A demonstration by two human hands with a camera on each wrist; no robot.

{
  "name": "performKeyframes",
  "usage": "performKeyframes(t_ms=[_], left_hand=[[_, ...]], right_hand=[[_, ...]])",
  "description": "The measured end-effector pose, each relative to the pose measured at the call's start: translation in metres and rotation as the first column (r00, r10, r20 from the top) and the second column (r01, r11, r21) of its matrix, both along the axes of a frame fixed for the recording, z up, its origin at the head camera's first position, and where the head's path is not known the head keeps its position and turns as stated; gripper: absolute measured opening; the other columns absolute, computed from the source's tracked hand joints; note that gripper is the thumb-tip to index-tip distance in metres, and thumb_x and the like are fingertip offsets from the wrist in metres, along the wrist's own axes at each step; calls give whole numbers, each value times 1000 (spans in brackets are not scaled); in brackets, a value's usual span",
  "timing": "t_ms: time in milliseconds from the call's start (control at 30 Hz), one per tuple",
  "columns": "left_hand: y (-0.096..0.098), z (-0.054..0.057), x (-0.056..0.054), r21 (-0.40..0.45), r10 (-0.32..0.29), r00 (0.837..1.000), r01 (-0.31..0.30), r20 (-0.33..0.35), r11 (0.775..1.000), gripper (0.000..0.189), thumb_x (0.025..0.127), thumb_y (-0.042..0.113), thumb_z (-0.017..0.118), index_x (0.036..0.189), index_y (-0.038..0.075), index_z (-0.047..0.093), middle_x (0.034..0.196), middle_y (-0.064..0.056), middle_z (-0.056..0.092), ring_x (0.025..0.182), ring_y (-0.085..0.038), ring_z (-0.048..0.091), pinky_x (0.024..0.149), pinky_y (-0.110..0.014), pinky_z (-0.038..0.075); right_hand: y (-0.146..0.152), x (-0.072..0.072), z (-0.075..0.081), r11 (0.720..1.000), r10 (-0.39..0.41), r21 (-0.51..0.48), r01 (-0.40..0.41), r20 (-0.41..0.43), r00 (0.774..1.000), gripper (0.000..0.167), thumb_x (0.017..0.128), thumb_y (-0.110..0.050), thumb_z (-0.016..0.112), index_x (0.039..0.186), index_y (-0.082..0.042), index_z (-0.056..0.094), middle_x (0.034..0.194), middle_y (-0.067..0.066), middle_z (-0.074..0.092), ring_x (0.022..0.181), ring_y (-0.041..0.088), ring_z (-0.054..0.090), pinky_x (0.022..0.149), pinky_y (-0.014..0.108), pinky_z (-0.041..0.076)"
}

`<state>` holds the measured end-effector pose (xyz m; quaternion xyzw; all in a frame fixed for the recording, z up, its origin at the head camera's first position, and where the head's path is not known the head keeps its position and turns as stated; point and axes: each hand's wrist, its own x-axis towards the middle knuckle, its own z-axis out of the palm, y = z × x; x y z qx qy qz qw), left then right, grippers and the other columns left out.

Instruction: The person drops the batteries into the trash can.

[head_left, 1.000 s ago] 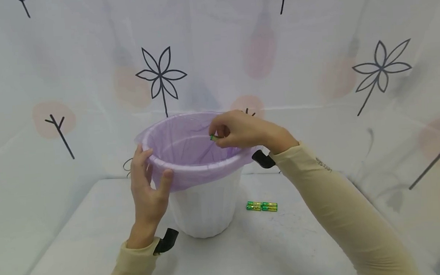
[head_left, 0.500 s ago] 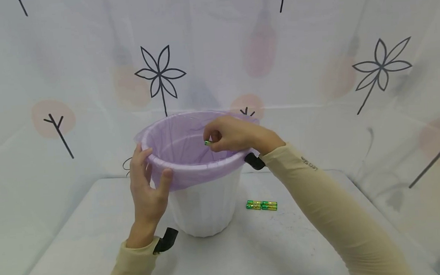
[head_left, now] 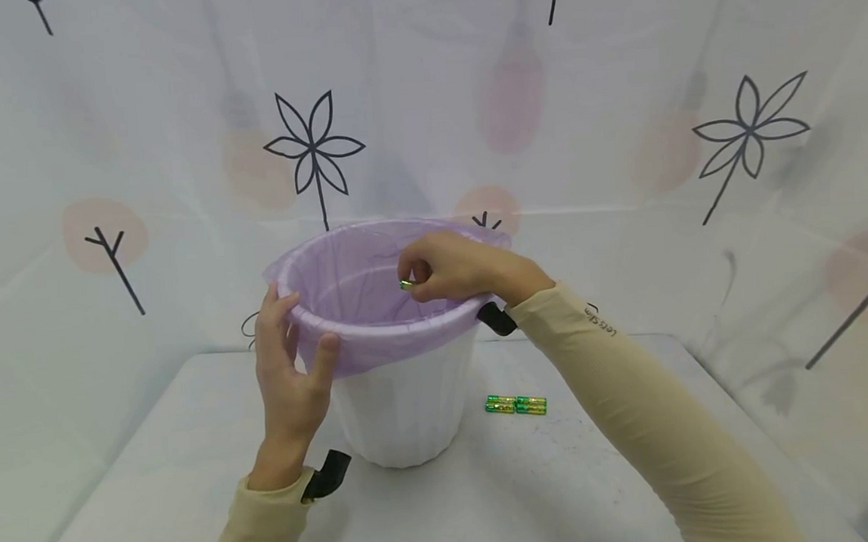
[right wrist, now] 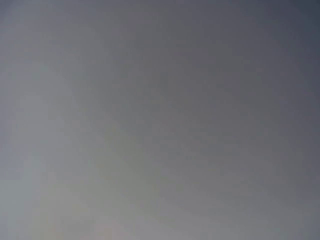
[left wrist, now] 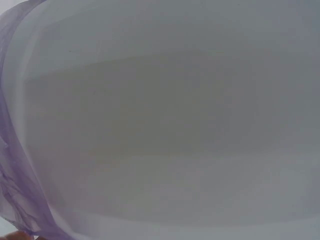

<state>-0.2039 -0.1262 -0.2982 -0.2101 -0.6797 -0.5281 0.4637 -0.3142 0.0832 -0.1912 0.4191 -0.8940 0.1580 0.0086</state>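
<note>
In the head view, a white trash bin (head_left: pixel 404 412) lined with a purple trash bag (head_left: pixel 379 352) stands on the table. My left hand (head_left: pixel 288 385) grips its near left rim, the fingers bent at the edge and the thumb against the front of the bag. Over the bin's mouth, on the right side, my right hand (head_left: pixel 452 266) pinches a small green and gold battery (head_left: pixel 406 285) between thumb and fingers; only its end shows. The left wrist view is filled by the bin's white wall (left wrist: pixel 170 110) with bag film (left wrist: pixel 20 185) at its left. The right wrist view is a grey blur.
Several green and gold batteries (head_left: pixel 516 405) lie grouped on the white table (head_left: pixel 563 477) right of the bin. A patterned white curtain (head_left: pixel 425 99) hangs behind the table and at both sides.
My right hand has moved left and slightly down with the battery, further over the bin's mouth. The left hand has stayed at the rim, and the batteries on the table have not moved.
</note>
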Motion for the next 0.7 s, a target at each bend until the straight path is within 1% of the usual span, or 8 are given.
performKeyframes(t_ms=[100, 267, 400, 500, 700], left_hand=[[0, 0, 0, 1, 0, 1000, 0, 3, 1000, 60, 91, 32, 63, 127, -11, 42, 147, -30, 27, 135, -41, 32, 102, -64, 32], [0, 0, -1, -8, -5, 1000, 5, -5, 1000, 58, 91, 29, 63, 127, -12, 42, 147, -30, 26, 135, -42, 31, 101, -64, 31], [0, 1, -1, -6, -10, 1000, 10, -3, 1000, 60, 91, 31, 63, 126, -12, 42, 147, -30, 26, 135, -42, 30, 102, -64, 31], [0, 1, 0, -3, -7, 1000, 7, 5, 1000, 62, 91, 35, 63, 127, -12, 42, 148, -29, 26, 135, -41, 30, 102, -64, 31], [-1, 0, 0, 1, 0, 1000, 0, 10, 1000, 62, 91, 36, 62, 127, -11, 42, 148, -28, 27, 135, -41, 31, 102, -64, 31]], right_hand=[[0, 0, 0, 1000, -6, 5, 5, 2, 1000, 16, 82, -12, 66, 98, -12, 69, 80, -1, 61, 77, 14, 55, 72, 28, 47], [1, 0, 0, 1000, -19, 13, 19, 7, 1000, 17, 82, -13, 66, 99, -11, 68, 81, -1, 61, 77, 14, 55, 72, 28, 47], [1, 0, 1, 999, -34, 21, 34, 6, 999, 18, 82, -13, 65, 100, -12, 67, 81, 0, 60, 77, 14, 55, 71, 28, 47], [0, 0, 1, 999, -36, 22, 36, 0, 999, 19, 81, -12, 64, 100, -12, 67, 81, 0, 60, 76, 14, 54, 70, 28, 47], [-1, 0, 1, 999, -31, 17, 31, -2, 1000, 20, 81, -12, 63, 101, -12, 67, 81, 0, 60, 76, 14, 55, 71, 28, 47]])
